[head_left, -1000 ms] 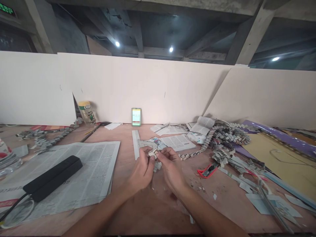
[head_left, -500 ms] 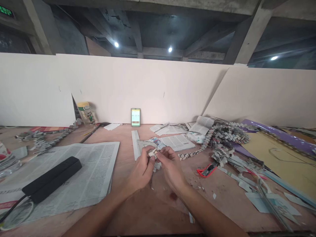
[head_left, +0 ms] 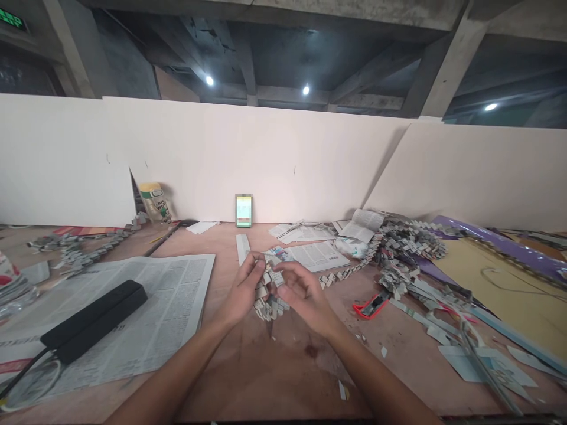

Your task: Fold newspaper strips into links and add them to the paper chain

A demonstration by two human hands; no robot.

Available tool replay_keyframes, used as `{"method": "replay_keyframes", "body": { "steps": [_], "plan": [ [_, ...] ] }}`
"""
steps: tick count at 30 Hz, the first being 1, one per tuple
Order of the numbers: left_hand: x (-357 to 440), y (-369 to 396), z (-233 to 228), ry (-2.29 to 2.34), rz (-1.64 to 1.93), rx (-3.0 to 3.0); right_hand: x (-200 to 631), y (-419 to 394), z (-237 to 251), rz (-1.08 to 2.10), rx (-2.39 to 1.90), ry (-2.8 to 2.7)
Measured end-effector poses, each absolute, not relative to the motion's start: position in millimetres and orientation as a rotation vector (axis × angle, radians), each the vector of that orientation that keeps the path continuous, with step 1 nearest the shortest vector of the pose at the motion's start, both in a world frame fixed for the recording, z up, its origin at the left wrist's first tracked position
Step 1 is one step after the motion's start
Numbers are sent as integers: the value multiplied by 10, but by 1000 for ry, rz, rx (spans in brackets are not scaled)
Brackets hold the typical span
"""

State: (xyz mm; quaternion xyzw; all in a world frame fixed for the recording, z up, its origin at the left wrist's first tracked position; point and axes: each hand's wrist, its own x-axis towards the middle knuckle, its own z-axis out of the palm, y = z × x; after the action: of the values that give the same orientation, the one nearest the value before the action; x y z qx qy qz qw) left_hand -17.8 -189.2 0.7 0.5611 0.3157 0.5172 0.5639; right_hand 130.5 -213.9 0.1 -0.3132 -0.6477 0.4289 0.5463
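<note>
A zigzag chain of folded newspaper strips (head_left: 271,308) hangs in a loop between my hands, over the middle of the table. My left hand (head_left: 243,290) pinches its upper part between thumb and fingers. Close against the chain's right side is my right hand (head_left: 308,298), its thumb and fingers curved but apart; whether its fingertips touch the chain I cannot tell. Behind the hands lie a white paper strip (head_left: 242,245) and a printed newspaper sheet (head_left: 316,255). More of the folded chain (head_left: 341,275) trails away to the right.
At right, a red utility knife (head_left: 372,305) lies before a heap of folded paper chain (head_left: 398,245). A black power-adapter-like box (head_left: 95,319) rests on newspapers (head_left: 177,289) at left. A phone (head_left: 243,211) leans on the white partition (head_left: 212,159); a bottle (head_left: 155,203) stands left of it.
My right hand has come off its pinch and its fingers have spread apart. The chain has turned into fuller view below my left hand, which has shifted slightly left.
</note>
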Motion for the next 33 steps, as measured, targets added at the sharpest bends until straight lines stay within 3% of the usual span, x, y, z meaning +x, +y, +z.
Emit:
{"method": "replay_keyframes", "body": {
  "steps": [5, 16, 21, 27, 33],
  "plan": [
    [-205, -1880, 18, 816, 1243, 1413, 1356, -2170, 71, 1151, -623, -1670],
    [-164, -1936, 30, 691, 1081, 1401, 1288, -2057, -29, 828, -802, -1662],
    [-122, -1929, -33, 680, 1050, 1187, 1234, -2083, -24, 995, -810, -1561],
    [-96, -1929, -48, 677, 966, 966, 1201, -2091, 1, 982, -915, -1519],
    [-47, -1943, -72, 784, 1026, 1049, 1217, -2048, -43, 1067, -947, -1551]
  ]
}}
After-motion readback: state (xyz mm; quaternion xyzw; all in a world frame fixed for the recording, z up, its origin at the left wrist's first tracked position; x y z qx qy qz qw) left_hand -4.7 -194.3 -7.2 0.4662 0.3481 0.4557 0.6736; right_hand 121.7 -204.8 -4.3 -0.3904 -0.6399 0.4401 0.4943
